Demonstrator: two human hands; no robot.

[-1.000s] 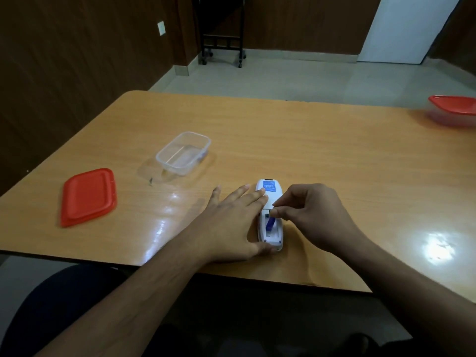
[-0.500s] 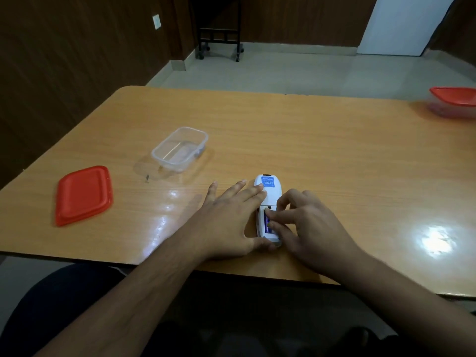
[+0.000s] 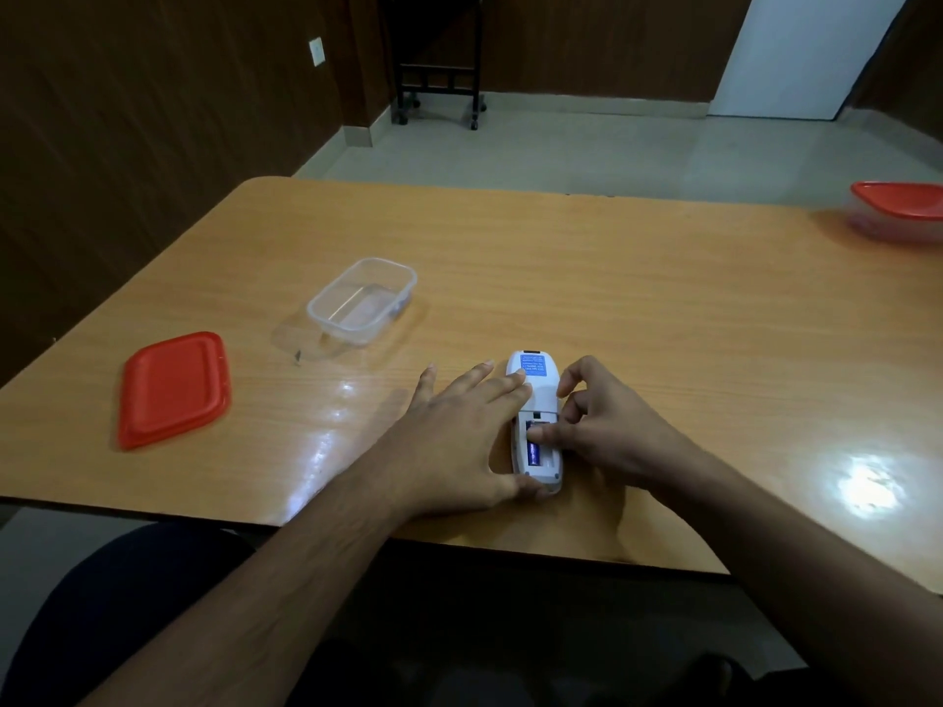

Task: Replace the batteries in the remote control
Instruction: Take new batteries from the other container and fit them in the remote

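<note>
Left hand (image 3: 462,441) lies flat, steadying the remote (image 3: 536,415); right hand (image 3: 607,436), fingers curled, seemingly presses the blue battery (image 3: 534,454) into its bay.

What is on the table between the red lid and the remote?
In the head view, the left hand lies there, resting against the remote; otherwise bare table beside the red lid.
</note>
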